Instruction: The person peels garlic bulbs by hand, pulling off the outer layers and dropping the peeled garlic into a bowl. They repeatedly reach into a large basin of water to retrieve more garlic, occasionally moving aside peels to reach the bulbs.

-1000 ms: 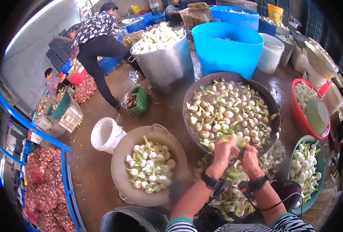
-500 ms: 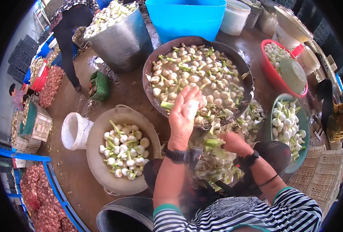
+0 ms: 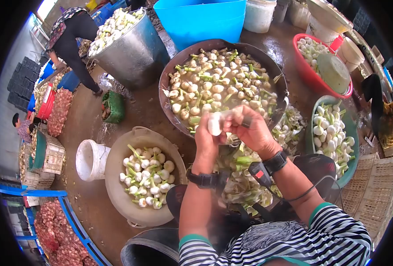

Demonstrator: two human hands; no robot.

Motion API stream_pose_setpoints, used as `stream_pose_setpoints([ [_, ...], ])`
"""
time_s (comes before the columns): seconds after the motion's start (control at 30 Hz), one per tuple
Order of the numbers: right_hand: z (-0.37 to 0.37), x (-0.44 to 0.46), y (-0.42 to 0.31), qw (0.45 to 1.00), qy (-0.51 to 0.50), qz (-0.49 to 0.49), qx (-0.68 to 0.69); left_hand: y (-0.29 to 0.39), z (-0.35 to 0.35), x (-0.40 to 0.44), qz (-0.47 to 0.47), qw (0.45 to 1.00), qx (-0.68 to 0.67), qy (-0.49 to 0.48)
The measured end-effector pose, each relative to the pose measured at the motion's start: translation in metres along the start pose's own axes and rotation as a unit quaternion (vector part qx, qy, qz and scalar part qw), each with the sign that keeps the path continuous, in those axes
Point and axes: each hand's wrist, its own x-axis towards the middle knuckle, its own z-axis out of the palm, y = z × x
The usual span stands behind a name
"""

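My left hand [image 3: 206, 137] is closed round a white garlic bulb [image 3: 214, 124] held up over the near rim of a wide dark pan [image 3: 164, 93]. My right hand [image 3: 255, 131] meets it from the right, fingers bent at the bulb's stem end. A small dark piece shows between the right fingers; its kind is unclear. Muddy water and many untrimmed garlic bulbs [image 3: 216, 88] fill the pan. Below my hands lies a heap of peeled-off garlic leaves and skins [image 3: 245, 186]. To the left, a beige basin [image 3: 116, 195] holds cleaned white bulbs [image 3: 147, 177].
At right stand a green tub [image 3: 351, 153] and a red tub [image 3: 300, 62], both with garlic. A white bucket [image 3: 89, 160], a green basket [image 3: 113, 107], a metal pot [image 3: 136, 57] and a blue tub [image 3: 201, 20] surround the pan. Another person [image 3: 72, 35] bends at upper left.
My right hand has risen from the leaf heap to the bulb in my left hand. The left fingers, spread before, have closed round the bulb. The view has shifted slightly.
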Motion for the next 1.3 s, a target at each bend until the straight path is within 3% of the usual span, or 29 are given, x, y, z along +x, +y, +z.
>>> stream_pose_setpoints([
  [0.1,-0.024,-0.003,-0.007,0.996,-0.052,0.016,0.069,0.006,-0.012,0.002,-0.013,0.979,-0.156,-0.132],
  [0.17,-0.053,-0.015,0.001,0.992,-0.083,0.032,0.093,0.007,-0.019,0.003,-0.012,0.976,-0.173,-0.133],
  [0.23,-0.087,-0.041,0.028,0.949,-0.078,0.176,-0.252,0.008,-0.019,0.003,-0.006,0.973,-0.191,-0.129],
  [0.27,-0.091,-0.056,0.039,0.772,-0.178,0.197,-0.578,0.008,-0.021,0.003,-0.007,0.974,-0.195,-0.118],
  [0.3,-0.092,-0.066,0.048,0.482,-0.254,0.190,-0.817,0.010,-0.020,0.001,-0.001,0.972,-0.205,-0.113],
  [0.33,-0.074,-0.071,0.043,0.459,-0.192,0.208,-0.842,0.014,-0.017,-0.003,0.006,0.971,-0.213,-0.107],
  [0.4,-0.078,-0.058,0.039,0.636,-0.193,0.144,-0.733,0.019,-0.021,-0.008,0.058,0.969,-0.236,-0.053],
  [0.47,-0.078,-0.044,0.032,0.771,-0.200,0.066,-0.601,0.030,-0.041,-0.015,0.140,0.950,-0.267,-0.087],
  [0.53,-0.089,-0.038,0.041,0.742,-0.286,0.106,-0.597,0.056,-0.060,-0.026,0.221,0.901,-0.367,-0.070],
  [0.57,-0.093,-0.034,0.045,0.723,-0.331,0.126,-0.593,0.066,-0.064,-0.037,0.323,0.893,-0.314,-0.009],
  [0.6,-0.082,-0.038,0.048,0.652,-0.336,0.181,-0.655,0.075,-0.075,-0.045,0.339,0.878,-0.338,0.014],
  [0.63,-0.082,-0.032,0.053,0.661,-0.330,0.172,-0.652,0.084,-0.075,-0.050,0.355,0.861,-0.362,0.038],
  [0.7,-0.082,-0.017,0.066,0.676,-0.325,0.157,-0.643,0.082,-0.067,-0.050,0.339,0.884,-0.311,0.078],
  [0.73,-0.074,-0.004,0.063,0.768,-0.267,0.061,-0.578,0.077,-0.061,-0.049,0.332,0.894,-0.284,0.099],
  [0.77,-0.073,0.019,0.058,0.801,-0.256,0.020,-0.542,0.066,-0.055,-0.042,0.291,0.920,-0.249,0.081],
  [0.8,-0.067,0.038,0.052,0.799,-0.178,0.015,-0.574,0.053,-0.047,-0.034,0.240,0.946,-0.212,0.040],
  [0.87,-0.088,0.097,0.052,0.788,-0.157,-0.034,-0.595,0.031,-0.015,-0.023,0.077,0.984,-0.135,0.092],
  [0.9,-0.093,0.125,0.050,0.791,-0.131,-0.026,-0.597,0.016,-0.005,-0.018,0.024,0.997,-0.049,0.062],
  [0.97,-0.118,0.182,0.058,0.726,-0.109,-0.037,-0.678,-0.006,0.010,-0.014,-0.089,0.993,0.060,0.051],
  [1.0,-0.127,0.205,0.066,0.739,-0.112,-0.055,-0.662,-0.014,0.012,-0.014,-0.105,0.992,0.063,0.019],
  [1.03,-0.146,0.234,0.079,0.688,-0.156,-0.106,-0.701,-0.024,0.007,-0.011,-0.104,0.993,0.042,-0.023],
  [1.07,-0.160,0.266,0.095,0.394,-0.240,-0.160,-0.873,-0.028,0.004,-0.007,-0.108,0.992,0.059,-0.036],
  [1.1,-0.168,0.289,0.111,0.303,-0.271,-0.112,-0.907,-0.025,0.004,-0.005,-0.121,0.990,0.065,-0.032],
  [1.13,-0.188,0.310,0.131,0.362,-0.283,-0.052,-0.887,-0.023,0.002,-0.002,-0.115,0.990,0.067,-0.039],
  [1.17,-0.178,0.303,0.133,0.561,-0.151,0.055,-0.812,-0.017,0.001,0.000,-0.126,0.989,0.078,-0.021],
  [1.2,-0.161,0.295,0.127,0.577,-0.138,0.146,-0.792,-0.014,0.000,0.001,-0.117,0.989,0.084,-0.018],
  [1.23,-0.178,0.301,0.149,0.573,-0.140,0.117,-0.799,-0.012,-0.002,0.002,-0.116,0.989,0.089,-0.018],
  [1.27,-0.148,0.295,0.129,0.622,-0.105,0.266,-0.729,-0.009,-0.003,0.003,-0.114,0.989,0.093,-0.018],
  [1.3,-0.116,0.285,0.108,0.608,-0.123,0.275,-0.734,-0.008,-0.003,0.003,-0.114,0.989,0.094,-0.020],
])
